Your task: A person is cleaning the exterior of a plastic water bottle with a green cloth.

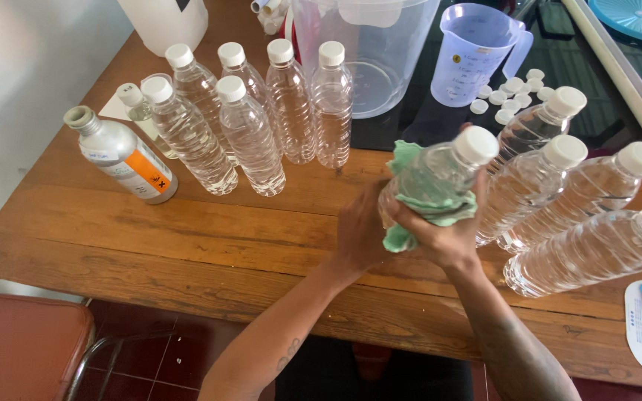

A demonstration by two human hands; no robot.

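A clear plastic bottle with a white cap (447,169) is tilted above the wooden table (150,238), wrapped partly in a green cloth (410,199). My right hand (446,236) grips the cloth around the bottle's lower part. My left hand (362,232) holds the bottle's base from the left side. Several capped clear bottles (250,134) stand in a group at the back left. Several more capped bottles (581,223) stand close to the right of my hands.
A metal bottle with an orange label (124,154) stands at the left. A large clear bucket (369,52), a lilac measuring jug (473,56) and loose white caps (510,93) sit at the back. A red chair seat (24,341) is at lower left.
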